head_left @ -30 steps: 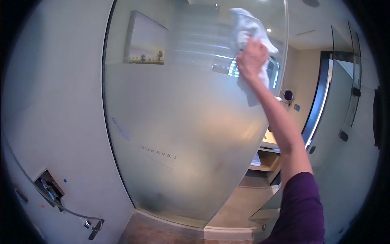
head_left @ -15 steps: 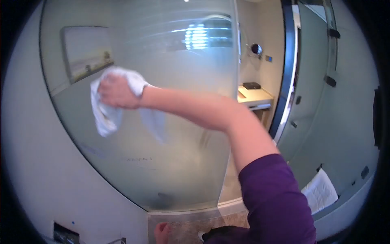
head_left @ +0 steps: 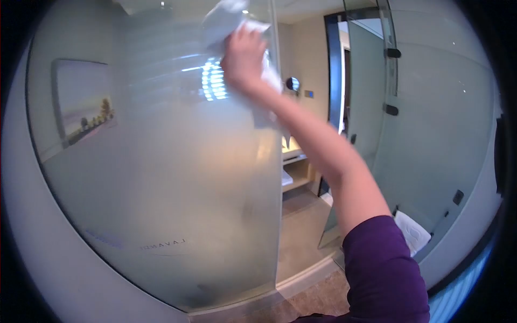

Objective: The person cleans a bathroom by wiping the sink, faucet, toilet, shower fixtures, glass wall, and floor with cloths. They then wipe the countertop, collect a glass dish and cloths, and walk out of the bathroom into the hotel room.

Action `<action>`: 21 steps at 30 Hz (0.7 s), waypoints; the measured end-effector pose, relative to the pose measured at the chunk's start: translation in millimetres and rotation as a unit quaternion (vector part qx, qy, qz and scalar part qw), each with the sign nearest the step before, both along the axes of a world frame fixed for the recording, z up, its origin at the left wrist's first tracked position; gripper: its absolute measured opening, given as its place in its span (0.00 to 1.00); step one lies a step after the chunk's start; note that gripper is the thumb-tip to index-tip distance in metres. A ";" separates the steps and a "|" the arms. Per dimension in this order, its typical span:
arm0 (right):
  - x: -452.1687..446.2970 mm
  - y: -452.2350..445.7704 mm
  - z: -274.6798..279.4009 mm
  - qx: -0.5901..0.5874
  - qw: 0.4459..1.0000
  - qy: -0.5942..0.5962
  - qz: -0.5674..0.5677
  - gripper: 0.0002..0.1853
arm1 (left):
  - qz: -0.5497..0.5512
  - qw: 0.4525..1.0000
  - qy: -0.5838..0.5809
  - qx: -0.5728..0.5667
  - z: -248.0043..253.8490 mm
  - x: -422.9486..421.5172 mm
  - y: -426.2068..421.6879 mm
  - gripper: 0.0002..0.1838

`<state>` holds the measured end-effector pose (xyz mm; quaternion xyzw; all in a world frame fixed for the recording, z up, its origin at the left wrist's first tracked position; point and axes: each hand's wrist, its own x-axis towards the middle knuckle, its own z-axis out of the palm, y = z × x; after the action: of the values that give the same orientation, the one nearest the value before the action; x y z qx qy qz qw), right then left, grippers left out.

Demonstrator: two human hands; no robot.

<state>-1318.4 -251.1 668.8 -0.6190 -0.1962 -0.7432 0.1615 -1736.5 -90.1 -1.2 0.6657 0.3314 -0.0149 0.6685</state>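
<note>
My right hand (head_left: pixel 245 58) is closed round a white cloth (head_left: pixel 226 24) and presses it to the upper right part of a frosted glass panel (head_left: pixel 183 177). Parts of the cloth spread above the fingers and hang down on the right, close to the panel's vertical edge. Hand and cloth are slightly blurred. The arm reaches up from the lower right in a purple sleeve. My left hand is out of the frame.
A framed picture (head_left: pixel 83 99) shows through the glass at left. Right of the panel are a shelf unit (head_left: pixel 298 175), a round mirror (head_left: pixel 292 83) and glass doors with dark hinges (head_left: pixel 391 110). A white towel (head_left: pixel 412 232) hangs low at the right.
Since half a second ago, my right hand has carried the cloth from the panel's left side up to its upper right. My left hand, low in the earlier frame, has left view. The view has shifted.
</note>
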 end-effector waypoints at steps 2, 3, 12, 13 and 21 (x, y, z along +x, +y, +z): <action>-7.0 8.1 -92.4 -0.066 0.992 -0.069 0.079 0.29 | -0.029 0.999 -0.015 0.004 -12.5 11.3 -0.2 0.07; -11.0 5.2 -141.1 -0.132 0.976 -0.074 0.155 0.31 | -0.048 0.998 -0.035 0.011 -24.4 19.6 1.8 0.06; -200.7 -84.8 -576.6 -0.170 0.691 0.530 0.461 0.14 | -0.245 0.953 -0.117 -0.133 64.9 124.2 -101.0 0.33; -220.3 -103.9 -591.1 -0.130 0.689 0.551 0.452 0.17 | -0.290 0.947 -0.106 -0.090 48.6 125.4 -107.7 0.29; -277.3 -315.8 -666.6 0.149 0.544 0.812 0.151 0.26 | -0.355 0.926 0.063 -0.113 12.2 90.7 -167.8 0.12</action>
<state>-1595.7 -566.9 2.2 -0.8863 0.0418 0.0935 0.4516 -1645.8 -257.9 10.9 0.6573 0.1110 -0.3303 0.6682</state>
